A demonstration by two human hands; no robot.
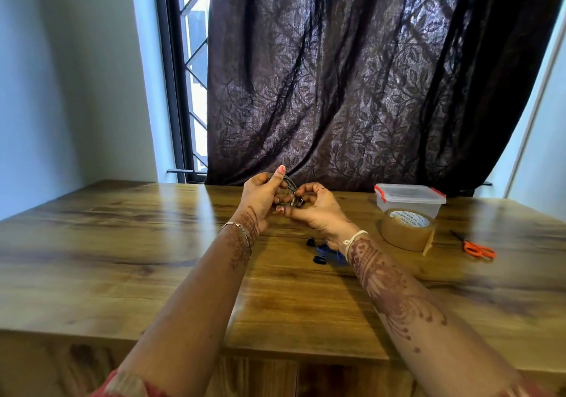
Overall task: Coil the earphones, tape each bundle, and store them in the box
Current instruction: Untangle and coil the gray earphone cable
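Note:
My left hand grips a coil of grey earphone cable, held up above the wooden table. My right hand pinches the lower end of the same coil, where the dark earbuds hang. Blue earphones with black buds lie on the table under my right wrist, partly hidden by it. The clear plastic box with red clips stands closed at the right. A roll of brown tape lies in front of it.
Orange-handled scissors lie at the far right of the table. A dark curtain hangs behind the table, with a barred window at its left.

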